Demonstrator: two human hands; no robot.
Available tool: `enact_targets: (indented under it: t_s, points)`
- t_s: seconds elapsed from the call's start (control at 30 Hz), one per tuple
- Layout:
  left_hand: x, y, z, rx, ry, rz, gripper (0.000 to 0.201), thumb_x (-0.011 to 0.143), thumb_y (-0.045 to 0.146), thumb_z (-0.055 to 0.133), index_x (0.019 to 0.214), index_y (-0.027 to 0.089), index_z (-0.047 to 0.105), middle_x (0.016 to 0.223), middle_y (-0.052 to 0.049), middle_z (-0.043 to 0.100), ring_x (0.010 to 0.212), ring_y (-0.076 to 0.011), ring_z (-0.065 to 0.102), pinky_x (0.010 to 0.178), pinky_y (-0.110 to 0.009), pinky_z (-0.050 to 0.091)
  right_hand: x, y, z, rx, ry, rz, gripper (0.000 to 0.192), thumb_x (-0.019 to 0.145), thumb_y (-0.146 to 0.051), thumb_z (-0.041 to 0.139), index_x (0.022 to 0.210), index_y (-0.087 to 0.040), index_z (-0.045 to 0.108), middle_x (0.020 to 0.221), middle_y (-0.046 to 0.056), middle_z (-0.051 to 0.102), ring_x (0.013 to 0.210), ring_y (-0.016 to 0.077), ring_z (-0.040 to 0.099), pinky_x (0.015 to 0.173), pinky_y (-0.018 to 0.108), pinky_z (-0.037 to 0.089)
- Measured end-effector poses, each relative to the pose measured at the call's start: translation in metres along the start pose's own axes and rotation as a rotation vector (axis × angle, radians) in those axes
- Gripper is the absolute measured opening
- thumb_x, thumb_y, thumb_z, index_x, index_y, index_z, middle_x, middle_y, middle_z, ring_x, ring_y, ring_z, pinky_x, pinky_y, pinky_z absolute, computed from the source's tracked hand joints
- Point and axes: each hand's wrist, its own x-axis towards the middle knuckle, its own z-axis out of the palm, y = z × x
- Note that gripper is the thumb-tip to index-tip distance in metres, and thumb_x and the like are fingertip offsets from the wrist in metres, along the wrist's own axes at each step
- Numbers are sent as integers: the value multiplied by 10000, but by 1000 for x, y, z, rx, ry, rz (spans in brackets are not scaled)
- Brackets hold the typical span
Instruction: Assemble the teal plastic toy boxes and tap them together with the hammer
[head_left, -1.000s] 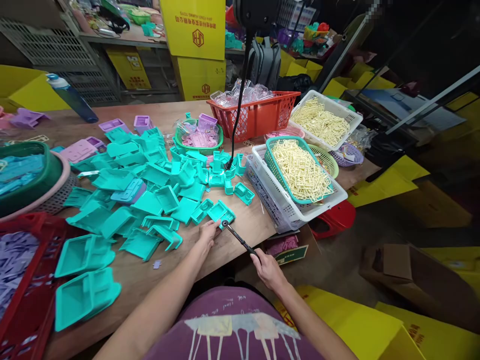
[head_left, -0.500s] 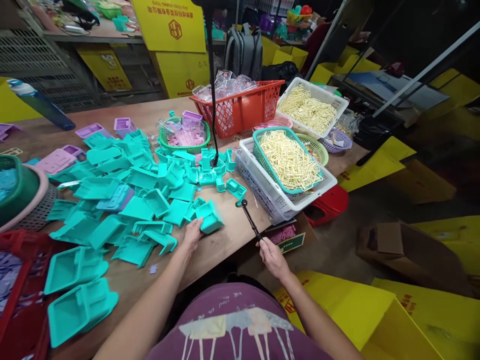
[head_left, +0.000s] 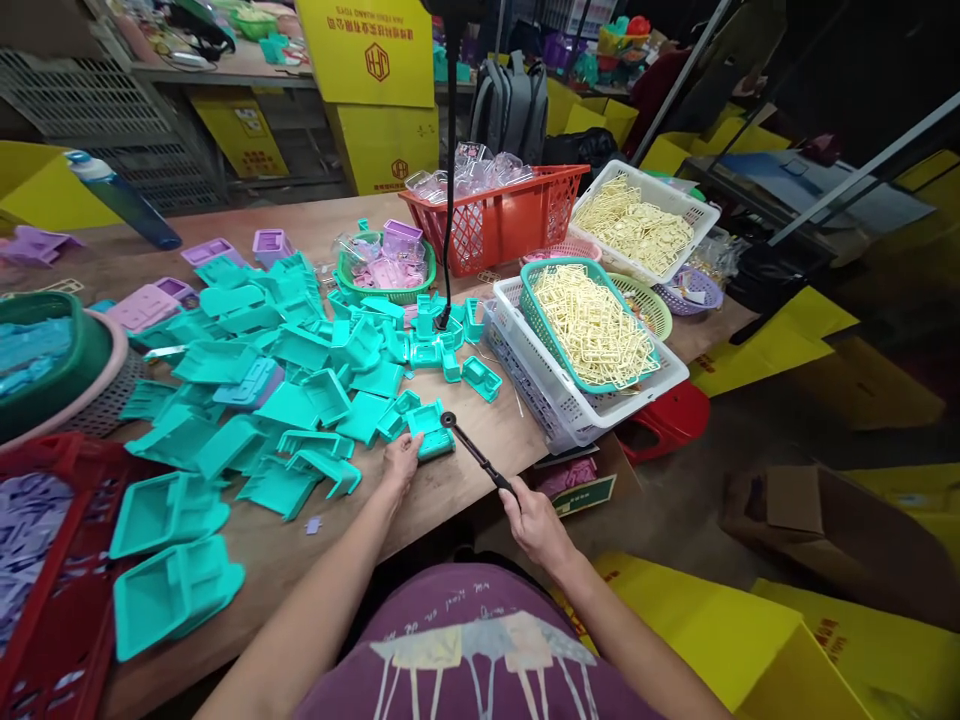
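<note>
Baskets (head_left: 592, 325) near the table's (head_left: 480, 470) right edge hold cream clips. Left hand (head_left: 400, 462) pinches a teal tray (head_left: 431, 428); right hand (head_left: 534, 522) grips a black tool (head_left: 474, 455), fingers closed.

The teal tray piece (head_left: 431, 432) near the tabletop's front edge is moulded plastic with a slight satin sheen — smooth-faced. The black tool (head_left: 474, 455) looks matt. The tabletop (head_left: 480, 470) is bare brown board — dull, unvarnished. The white basket (head_left: 540, 400) is lattice plastic.

Both hands (head_left: 400, 462) (head_left: 534, 520) forward, fingers curled.
</note>
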Motion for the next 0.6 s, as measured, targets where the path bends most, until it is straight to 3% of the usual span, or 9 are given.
enact_targets:
  t_s: [0.1,0.23,0.37,0.47,0.6]
  points:
    - [-1,1,1,-9,17,0,334,748,419,706,540,212,547,520,52,377,548,-147,406,547,-238,285,2,4,-4,-20,-27,36,336,1023,-431,354,895,-233,594,602,30,589,543,214,556,569,303,238]
    - [-4,3,1,-68,24,-10,379,722,402,740,502,212,495,502,56,362,543,-140,421,528,-231,299,5,10,-3,45,29,6,343,1029,-447,340,934,-232,590,634,29,590,564,207,552,585,300,258]
    - [-3,5,1,-204,17,-64,353,656,424,790,545,209,533,504,50,443,615,-168,529,577,-238,400,8,23,-2,100,-43,45,368,1016,-471,367,841,-239,592,609,9,571,547,186,519,566,285,270]
    - [-1,11,-6,-370,-21,-117,337,687,501,763,730,193,633,668,-10,641,748,-206,631,688,-295,498,13,36,-4,197,35,50,412,1032,-500,311,880,-234,586,660,4,596,596,179,531,597,273,325]
    - [-1,21,-33,-567,-77,-150,368,824,523,635,1033,223,678,1013,-79,745,1033,-238,672,897,-371,543,30,53,7,32,53,160,443,1044,-507,253,895,-234,568,743,35,647,695,206,596,647,285,344]
